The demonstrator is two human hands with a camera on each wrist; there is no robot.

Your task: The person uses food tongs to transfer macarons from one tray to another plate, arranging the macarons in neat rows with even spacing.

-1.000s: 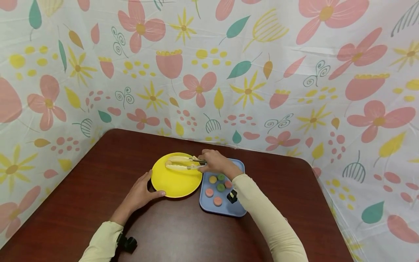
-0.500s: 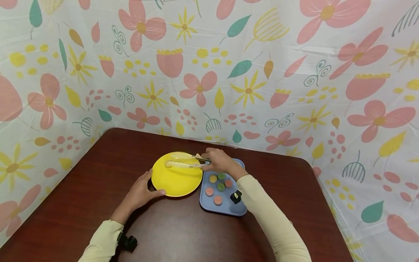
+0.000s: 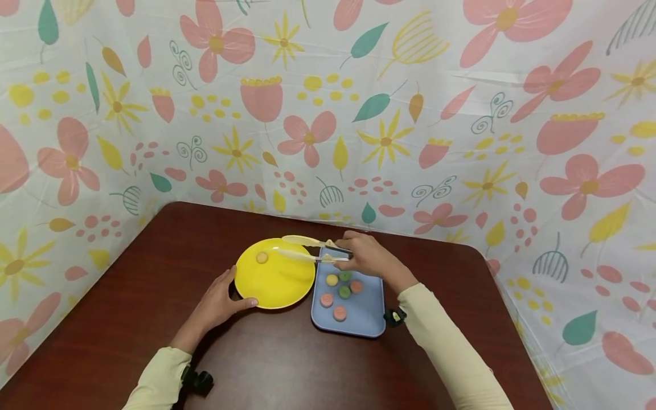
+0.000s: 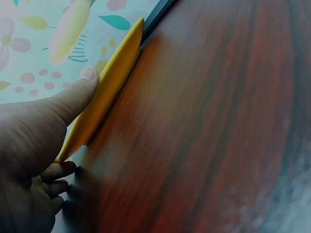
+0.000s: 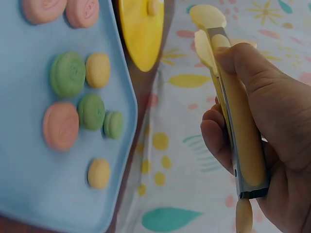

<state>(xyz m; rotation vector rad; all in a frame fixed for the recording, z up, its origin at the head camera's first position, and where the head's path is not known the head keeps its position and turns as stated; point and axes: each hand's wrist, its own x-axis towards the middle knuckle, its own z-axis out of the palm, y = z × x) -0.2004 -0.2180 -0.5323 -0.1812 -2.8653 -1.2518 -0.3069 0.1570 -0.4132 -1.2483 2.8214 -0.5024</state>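
Observation:
My left hand holds the rim of a yellow plate, thumb on the edge and fingers beside and below it, as the left wrist view also shows. One pale yellow macaron lies on the plate's far left part. With my right hand I grip a pair of tongs with cream tips and metal handles. The tips are spread apart over the plate's right side, nothing between them. Below the right hand lies a blue tray bearing several pink, green and yellow macarons.
The tray stands close against the plate's right side on a dark brown wooden table. A white cloth printed with flowers and leaves hangs behind and along the sides of the table.
The tongs have opened and let go of the pale yellow macaron, which stays on the plate. My right hand has moved to the right with the tongs; the left hand stays at the rim.

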